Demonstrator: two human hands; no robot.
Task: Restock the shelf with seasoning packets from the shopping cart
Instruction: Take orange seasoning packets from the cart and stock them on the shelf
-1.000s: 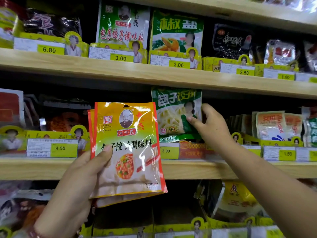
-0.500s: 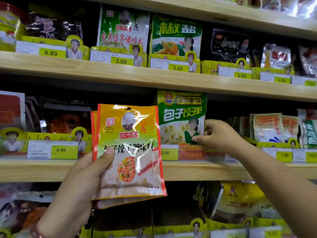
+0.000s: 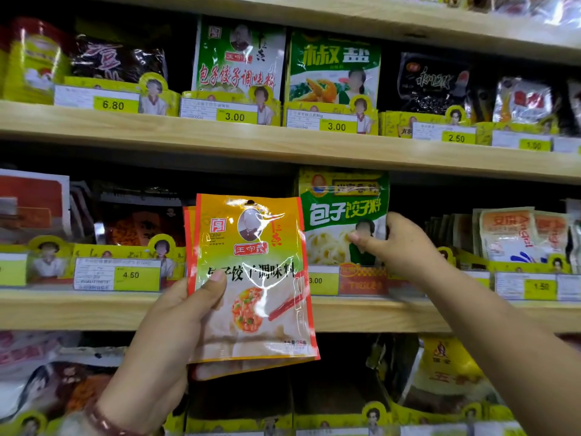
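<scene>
My left hand (image 3: pixel 163 338) grips a small stack of orange-and-yellow seasoning packets (image 3: pixel 251 278) by their left edge, thumb across the front, upright in front of the middle shelf (image 3: pixel 78 309). My right hand (image 3: pixel 399 243) reaches into that shelf and pinches the right edge of a green-and-white dumpling seasoning packet (image 3: pixel 342 215), which stands upright behind its 3.00 price tag. The shopping cart is out of view.
Wooden shelves run across the view, fronted by yellow price holders. The upper shelf (image 3: pixel 283 143) carries green, black and red packets. Orange packets (image 3: pixel 518 234) stand right of my right hand, dark ones (image 3: pixel 135 221) to the left. More bags fill the lower shelf.
The green packet has risen from leaning low to standing upright on the middle shelf. My right hand slid down to its right edge. The left hand's stack barely moved.
</scene>
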